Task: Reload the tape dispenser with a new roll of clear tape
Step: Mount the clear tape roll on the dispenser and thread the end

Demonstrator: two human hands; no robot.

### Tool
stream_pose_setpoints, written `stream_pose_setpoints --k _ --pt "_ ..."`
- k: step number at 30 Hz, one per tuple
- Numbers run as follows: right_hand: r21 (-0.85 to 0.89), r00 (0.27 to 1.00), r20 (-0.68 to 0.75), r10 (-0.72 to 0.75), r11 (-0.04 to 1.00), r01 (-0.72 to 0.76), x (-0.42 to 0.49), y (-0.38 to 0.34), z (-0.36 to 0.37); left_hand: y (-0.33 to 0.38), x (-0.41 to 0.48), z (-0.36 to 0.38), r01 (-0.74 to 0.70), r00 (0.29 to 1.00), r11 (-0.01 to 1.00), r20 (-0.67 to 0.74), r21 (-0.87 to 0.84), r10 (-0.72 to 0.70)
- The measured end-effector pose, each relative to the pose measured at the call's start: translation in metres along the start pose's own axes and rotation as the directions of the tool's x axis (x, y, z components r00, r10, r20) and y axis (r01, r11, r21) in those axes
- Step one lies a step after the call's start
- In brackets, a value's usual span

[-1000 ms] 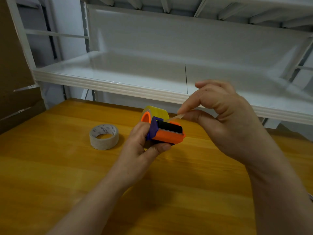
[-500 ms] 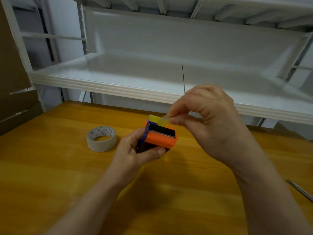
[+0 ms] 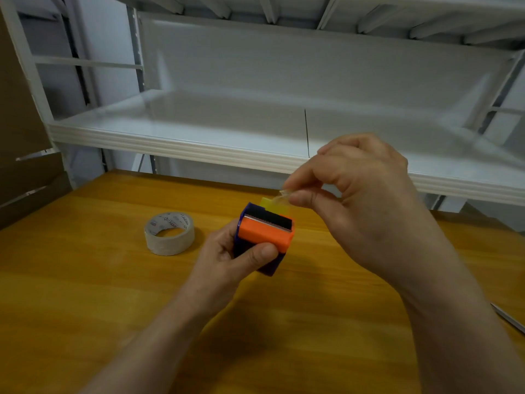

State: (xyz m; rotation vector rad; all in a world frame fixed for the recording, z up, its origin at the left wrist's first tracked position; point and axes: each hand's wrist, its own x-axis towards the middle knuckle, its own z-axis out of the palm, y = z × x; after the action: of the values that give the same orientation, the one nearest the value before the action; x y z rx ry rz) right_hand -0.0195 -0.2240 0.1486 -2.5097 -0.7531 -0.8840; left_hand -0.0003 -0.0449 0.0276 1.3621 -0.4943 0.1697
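Observation:
My left hand (image 3: 227, 257) grips an orange and purple tape dispenser (image 3: 265, 233) just above the wooden table (image 3: 113, 294), its serrated blade facing me. A yellowish roll of clear tape (image 3: 274, 206) sits in the dispenser behind the blade, mostly hidden. My right hand (image 3: 358, 194) pinches the crumpled free end of the tape (image 3: 282, 193) between thumb and forefinger, just above and behind the blade. A second, whitish tape roll (image 3: 170, 233) lies flat on the table to the left of the dispenser.
A white metal shelf (image 3: 199, 149) runs across behind the table, its front edge just beyond my right hand. Brown cardboard (image 3: 25, 177) stands at the far left. A thin metal tool (image 3: 508, 318) lies at the table's right edge.
The dispenser has turned so its blade faces me, hiding most of the loaded roll. My right hand still pinches the tape end, now held closer above the blade.

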Motion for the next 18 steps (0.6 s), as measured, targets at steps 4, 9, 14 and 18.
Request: stream_pose_setpoints --k 4,9,14,18 --pt "0.006 1.000 -0.019 0.010 1.000 -0.010 0.000 -0.002 0.001 -0.001 0.002 0.001 -0.043 0.999 0.996 -0.015 0.082 0.045" --pt "0.016 0.999 0.023 0.040 0.999 -0.040 0.000 -0.006 0.006 -0.009 0.003 -0.006 -0.186 0.959 0.829 -0.086 0.527 0.270" --pt "0.004 0.999 0.033 0.040 0.999 -0.040 0.003 -0.003 0.007 -0.009 0.006 -0.011 -0.214 0.931 0.751 -0.102 0.625 0.350" --pt "0.039 0.996 -0.085 -0.033 0.999 0.036 0.001 0.004 0.012 -0.008 0.005 -0.009 -0.228 0.930 0.756 -0.092 0.613 0.355"
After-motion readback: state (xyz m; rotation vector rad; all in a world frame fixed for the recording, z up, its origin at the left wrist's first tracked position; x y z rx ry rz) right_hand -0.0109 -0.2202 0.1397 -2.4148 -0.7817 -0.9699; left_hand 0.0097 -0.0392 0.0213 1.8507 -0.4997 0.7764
